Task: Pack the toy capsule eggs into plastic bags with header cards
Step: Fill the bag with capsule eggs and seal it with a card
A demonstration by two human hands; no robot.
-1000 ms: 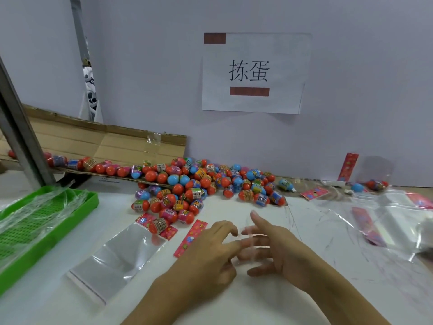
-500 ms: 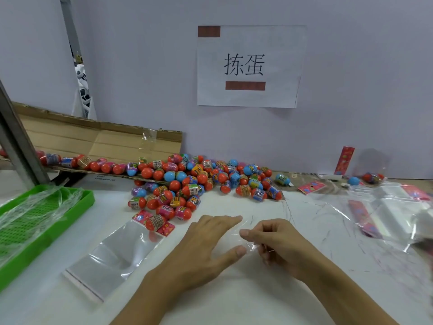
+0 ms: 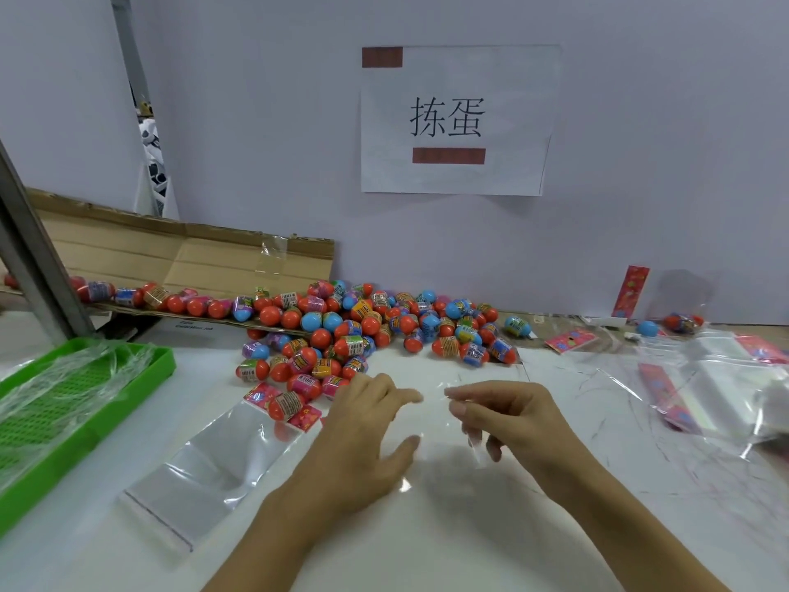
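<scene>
A pale wall with a taped paper sign [image 3: 457, 119] stood behind a white table [image 3: 469, 540]. Against the wall on the left lay a flattened cardboard box [image 3: 170, 254], and a green tray [image 3: 81, 403] lined with clear film sat at the table's left edge. A big heap of toy capsule eggs [image 3: 363, 326], mostly red and blue, spread from the cardboard onto the table, straight ahead of both hands and just beyond the left fingertips.

A clear plastic bag [image 3: 213, 459] with a header card [image 3: 299, 416] at its far end lay flat to the left, its long axis running diagonally from the near left toward the heap; one egg [image 3: 287, 404] rested on that card end. More bags and cards [image 3: 704, 390] were piled on the right.

The left hand [image 3: 363, 442] rested on the table with fingers relaxed and spread, apparently pressing on a thin clear film [image 3: 431, 433]. The right hand [image 3: 512, 420] pinched the edge of that same film between thumb and curled fingers. The film was hard to trace, so its exact outline could not be told. The left hand was nearer the eggs, and nothing stood between them.
</scene>
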